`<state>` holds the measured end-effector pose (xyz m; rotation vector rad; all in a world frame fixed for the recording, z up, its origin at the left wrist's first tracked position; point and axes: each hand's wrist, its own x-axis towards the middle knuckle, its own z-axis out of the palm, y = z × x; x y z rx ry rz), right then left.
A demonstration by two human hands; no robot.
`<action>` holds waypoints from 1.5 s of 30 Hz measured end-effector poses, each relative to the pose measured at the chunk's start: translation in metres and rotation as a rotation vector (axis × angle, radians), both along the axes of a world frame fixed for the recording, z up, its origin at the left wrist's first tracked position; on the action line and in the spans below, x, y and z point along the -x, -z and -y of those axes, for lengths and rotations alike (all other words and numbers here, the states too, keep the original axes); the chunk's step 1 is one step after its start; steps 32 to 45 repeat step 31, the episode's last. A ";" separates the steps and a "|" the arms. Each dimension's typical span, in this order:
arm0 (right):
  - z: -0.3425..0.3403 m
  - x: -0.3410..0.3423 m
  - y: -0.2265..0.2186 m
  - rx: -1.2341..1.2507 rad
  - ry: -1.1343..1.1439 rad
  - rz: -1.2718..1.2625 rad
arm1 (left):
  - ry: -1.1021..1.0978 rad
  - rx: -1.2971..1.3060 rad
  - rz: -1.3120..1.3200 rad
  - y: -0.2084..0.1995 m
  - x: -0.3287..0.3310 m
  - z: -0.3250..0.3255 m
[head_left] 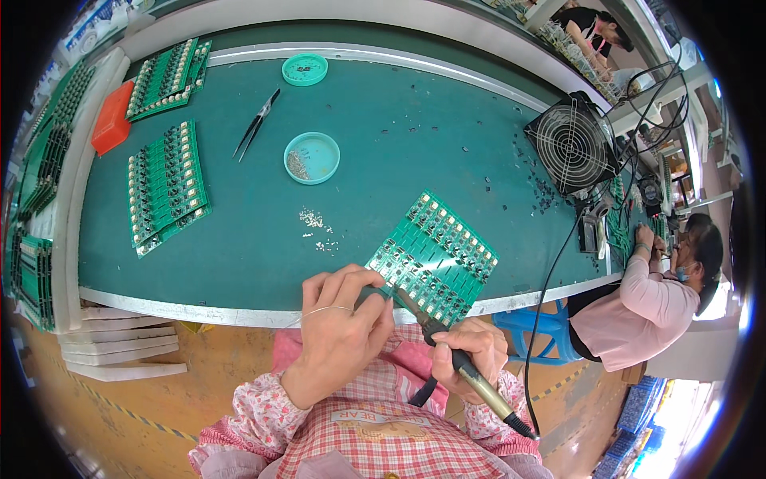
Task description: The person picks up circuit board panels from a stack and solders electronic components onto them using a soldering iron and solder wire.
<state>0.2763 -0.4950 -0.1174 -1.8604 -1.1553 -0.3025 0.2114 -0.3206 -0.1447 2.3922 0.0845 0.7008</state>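
A green circuit board panel (437, 259) with rows of small parts lies at the near edge of the bench. My right hand (472, 355) is wrapped round a soldering iron (471, 374), its tip reaching the panel's near left corner. Beside that tip, the closed fingers of my left hand (345, 313) pinch a thin solder wire (325, 308), which loops across the back of the hand. The pinched end is mostly hidden by the fingers. Small pale parts (313, 219) lie scattered beyond my left hand.
Two round green dishes (312, 157) (305, 69) and tweezers (257, 125) lie farther back. Board panels (168, 188) and a red box (112, 118) are at left. A fan (571, 144) stands at right; the iron's black cord (536, 343) runs there. A co-worker (646, 303) sits at right.
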 end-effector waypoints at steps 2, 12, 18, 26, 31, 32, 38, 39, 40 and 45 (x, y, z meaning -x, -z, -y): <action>-0.002 -0.001 0.000 0.009 -0.017 0.026 | -0.005 -0.001 0.000 0.001 0.001 -0.001; 0.001 0.001 0.001 0.178 -0.124 0.292 | 0.014 0.010 -0.001 0.001 0.004 -0.001; 0.001 -0.005 -0.008 0.108 -0.100 0.074 | 0.019 0.039 -0.004 0.003 0.006 -0.003; 0.012 -0.003 -0.003 -0.077 0.155 -0.397 | 0.011 0.034 -0.010 -0.001 0.001 -0.002; 0.006 -0.012 -0.007 -0.162 0.209 -0.670 | 0.010 0.032 -0.020 0.000 0.000 -0.003; 0.006 -0.012 -0.007 -0.162 0.209 -0.670 | 0.010 0.032 -0.020 0.000 0.000 -0.003; 0.006 -0.012 -0.007 -0.162 0.209 -0.670 | 0.010 0.032 -0.020 0.000 0.000 -0.003; 0.006 -0.012 -0.007 -0.162 0.209 -0.670 | 0.010 0.032 -0.020 0.000 0.000 -0.003; 0.006 -0.012 -0.007 -0.162 0.209 -0.670 | 0.010 0.032 -0.020 0.000 0.000 -0.003; 0.006 -0.012 -0.007 -0.162 0.209 -0.670 | 0.010 0.032 -0.020 0.000 0.000 -0.003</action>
